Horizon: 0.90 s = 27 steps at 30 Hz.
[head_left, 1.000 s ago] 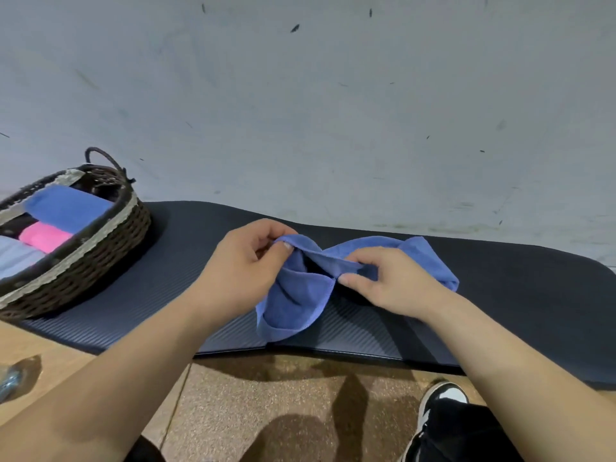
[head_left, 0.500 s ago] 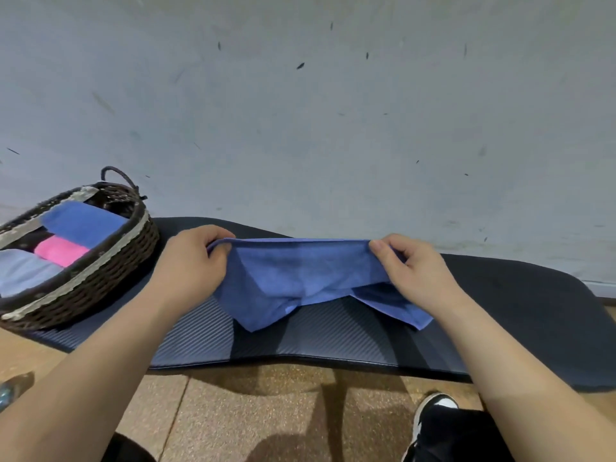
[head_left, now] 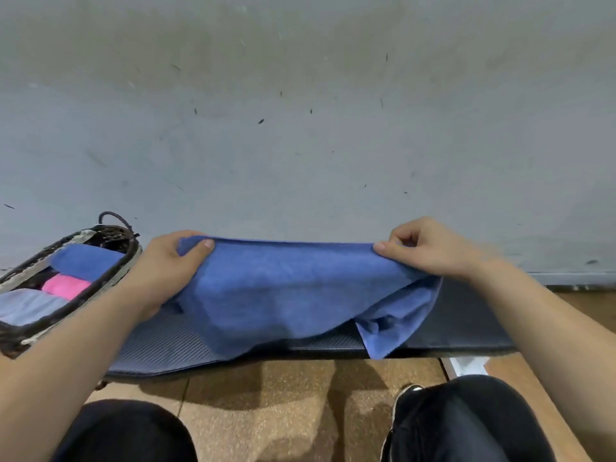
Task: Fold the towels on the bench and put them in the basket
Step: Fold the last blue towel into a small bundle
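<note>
Plain grey scuffed wall (head_left: 300, 145) at the back, and in front of it the dark padded bench (head_left: 466, 321) we're working on, with cork-looking floor (head_left: 266, 395) below.

At the left end of the bench sits the wicker basket (head_left: 113, 233), and it already holds three folded pieces: a blue one (head_left: 86, 261) at the far end, a pink one (head_left: 65, 285) in the middle and a pale grey-blue one (head_left: 26, 305) nearest us. So that part looks done.

Next along, our left hand (head_left: 166, 268) has its fingers and thumb curled round the top left corner of the blue towel (head_left: 283, 288), pinching it tight. The towel is stretched out wide above the middle of the bench, top edge pulled fairly straight, the rest draping down onto the padding. Our right hand (head_left: 430, 250) pinches the top right corner the same way, thumb and finger closed on the cloth. Below that hand a loose corner hangs past the bench's front edge.

Where we're at, best guess: this is the last towel, since we can't see any other loose one on the bench. It's only spread open so far, no fold in it yet. Left to do: fold it down, then drop it in the basket.
</note>
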{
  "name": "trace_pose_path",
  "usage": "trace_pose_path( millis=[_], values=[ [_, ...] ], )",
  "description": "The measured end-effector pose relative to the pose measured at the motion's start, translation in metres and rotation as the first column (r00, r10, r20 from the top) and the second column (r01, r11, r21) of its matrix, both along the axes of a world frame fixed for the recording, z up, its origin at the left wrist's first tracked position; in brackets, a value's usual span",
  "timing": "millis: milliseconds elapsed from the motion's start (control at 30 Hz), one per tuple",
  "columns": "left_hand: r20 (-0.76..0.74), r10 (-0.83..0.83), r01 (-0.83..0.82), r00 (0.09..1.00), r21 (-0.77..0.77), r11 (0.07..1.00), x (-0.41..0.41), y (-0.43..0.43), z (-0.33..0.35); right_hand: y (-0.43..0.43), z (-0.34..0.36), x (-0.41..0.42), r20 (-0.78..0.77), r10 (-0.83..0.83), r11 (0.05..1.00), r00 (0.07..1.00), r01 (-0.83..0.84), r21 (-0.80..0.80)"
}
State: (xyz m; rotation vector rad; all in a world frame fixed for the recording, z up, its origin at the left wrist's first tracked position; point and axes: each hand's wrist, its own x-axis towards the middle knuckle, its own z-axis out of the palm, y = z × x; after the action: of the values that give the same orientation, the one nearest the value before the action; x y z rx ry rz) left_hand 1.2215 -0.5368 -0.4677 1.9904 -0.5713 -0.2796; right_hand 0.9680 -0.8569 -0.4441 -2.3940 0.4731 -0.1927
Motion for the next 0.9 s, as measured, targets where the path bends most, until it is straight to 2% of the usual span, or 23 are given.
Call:
trace_pose_path(
  millis=[100,200,300,367,500,633,767,900],
  values=[
    [0.024,0.005,-0.005,1.0,-0.004,1.0,0.001,0.005,0.02,-0.003,0.03,-0.006,0.002,-0.06,0.992,0.998,0.06,-0.113],
    [0.067,0.049,-0.054,0.997,0.066,0.996,0.016,0.007,0.024,-0.003,0.039,0.003,0.051,-0.148,0.961,0.988,0.155,-0.23],
    [0.1,0.078,-0.092,0.992,0.147,0.985,0.037,0.001,0.005,-0.001,0.023,0.029,0.036,-0.256,0.881,0.966,0.248,-0.403],
    [0.132,0.077,-0.102,0.988,0.193,0.976,0.052,-0.008,-0.017,-0.003,-0.002,0.049,0.015,-0.302,0.852,0.953,0.277,-0.444],
    [0.216,0.03,-0.105,0.976,0.345,0.933,0.088,-0.025,-0.07,-0.015,-0.068,0.098,-0.083,-0.337,0.877,0.938,0.281,-0.389],
    [0.248,0.021,-0.13,0.969,0.435,0.891,0.13,-0.038,-0.119,-0.032,-0.124,0.15,-0.201,-0.301,0.94,0.932,0.254,-0.229],
    [0.293,-0.01,-0.151,0.956,0.521,0.84,0.163,-0.05,-0.149,-0.045,-0.172,0.19,-0.271,-0.323,0.93,0.907,0.251,-0.268],
    [0.294,0.03,-0.193,0.955,0.542,0.818,0.18,-0.059,-0.174,-0.047,-0.215,0.209,-0.307,-0.342,0.925,0.888,0.26,-0.277]
  ],
)
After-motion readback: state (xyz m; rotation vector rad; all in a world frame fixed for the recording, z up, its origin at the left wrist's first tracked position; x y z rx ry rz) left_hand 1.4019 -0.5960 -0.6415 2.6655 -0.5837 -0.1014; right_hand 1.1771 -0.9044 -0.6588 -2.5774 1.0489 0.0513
